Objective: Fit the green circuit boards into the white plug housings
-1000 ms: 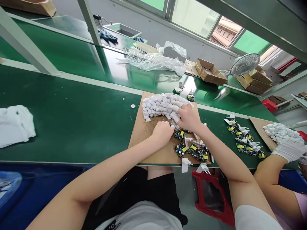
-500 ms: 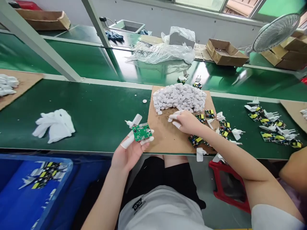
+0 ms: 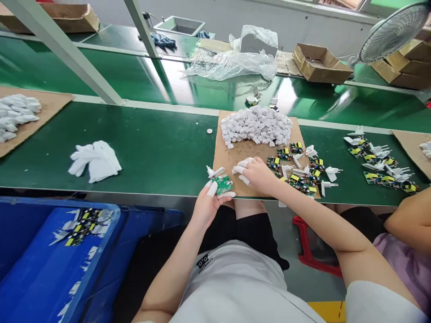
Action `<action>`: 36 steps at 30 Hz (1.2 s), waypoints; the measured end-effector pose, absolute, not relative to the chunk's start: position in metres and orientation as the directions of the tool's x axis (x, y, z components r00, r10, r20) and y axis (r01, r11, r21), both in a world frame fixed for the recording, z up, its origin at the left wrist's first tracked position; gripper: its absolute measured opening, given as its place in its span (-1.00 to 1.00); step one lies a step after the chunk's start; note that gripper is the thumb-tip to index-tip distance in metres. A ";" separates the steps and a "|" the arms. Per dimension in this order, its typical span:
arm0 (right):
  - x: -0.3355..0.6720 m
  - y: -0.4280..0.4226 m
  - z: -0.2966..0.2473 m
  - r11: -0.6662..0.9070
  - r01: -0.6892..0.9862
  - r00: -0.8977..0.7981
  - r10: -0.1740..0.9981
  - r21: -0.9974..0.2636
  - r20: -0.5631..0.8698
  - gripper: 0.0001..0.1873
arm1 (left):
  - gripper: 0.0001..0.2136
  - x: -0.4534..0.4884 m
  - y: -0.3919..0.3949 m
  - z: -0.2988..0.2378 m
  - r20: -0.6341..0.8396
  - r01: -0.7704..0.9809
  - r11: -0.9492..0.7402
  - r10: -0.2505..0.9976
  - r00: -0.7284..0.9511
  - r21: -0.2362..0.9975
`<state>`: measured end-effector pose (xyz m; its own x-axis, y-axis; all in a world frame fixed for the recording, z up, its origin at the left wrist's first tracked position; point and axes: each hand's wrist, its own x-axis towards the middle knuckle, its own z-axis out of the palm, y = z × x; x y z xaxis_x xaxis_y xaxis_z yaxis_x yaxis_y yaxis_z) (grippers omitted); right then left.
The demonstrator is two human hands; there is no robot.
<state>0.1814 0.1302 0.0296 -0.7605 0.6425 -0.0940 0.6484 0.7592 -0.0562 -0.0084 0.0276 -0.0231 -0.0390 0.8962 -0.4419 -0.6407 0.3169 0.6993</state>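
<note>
My left hand (image 3: 210, 202), with white finger covers, grips a green circuit board (image 3: 222, 184) by its edges at the front of the bench. A white plug piece (image 3: 215, 171) hangs off the board's far side. Just right of it, above the cardboard sheet (image 3: 232, 157), my right hand (image 3: 256, 176) has its covered fingers drawn together. A small white piece (image 3: 235, 170) shows at those fingertips, hard to tell from the finger covers. Behind that hand lies a heap of small white pieces (image 3: 257, 125). Several circuit boards with yellow parts and white plugs (image 3: 299, 181) lie beside my right forearm.
White gloves (image 3: 96, 161) lie on the green bench (image 3: 161, 148) to the left. A blue bin (image 3: 116, 224) holding more boards stands below. More boards (image 3: 384, 163) lie at the right, near another person's arm (image 3: 411, 220). A red stool (image 3: 313, 251) is under the bench.
My left hand has moved right with the circuit board, to the cardboard's edge. My right hand has left the heap's front edge and come nearer the board. The view has shifted a little.
</note>
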 end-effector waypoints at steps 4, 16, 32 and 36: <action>0.179 0.129 0.031 0.730 0.683 -0.728 0.676 -0.033 -0.116 -0.70 | -0.48 -0.013 0.014 -0.019 -0.392 -0.648 0.250 0.916 -0.081 0.719; 0.151 0.111 0.047 0.602 0.799 -0.602 0.799 0.007 -0.021 -0.64 | -0.42 -0.029 -0.040 -0.007 -0.309 -0.612 0.180 0.945 -0.111 0.770; 0.150 0.101 0.019 0.537 0.740 -0.485 0.843 -0.406 0.232 -0.80 | -0.40 -0.027 -0.046 -0.006 -0.264 -0.590 0.102 0.944 -0.195 0.801; 0.163 0.044 0.026 0.610 0.560 -0.451 0.792 -0.560 0.411 -0.75 | -0.46 -0.010 -0.035 0.000 -0.252 -0.559 0.129 0.956 -0.149 0.819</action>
<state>0.1634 0.0445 0.0258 -0.4514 0.7921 0.4109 0.5602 0.6100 -0.5605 -0.0096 -0.0347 0.0002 -0.1486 0.9563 -0.2518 -0.5588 0.1288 0.8192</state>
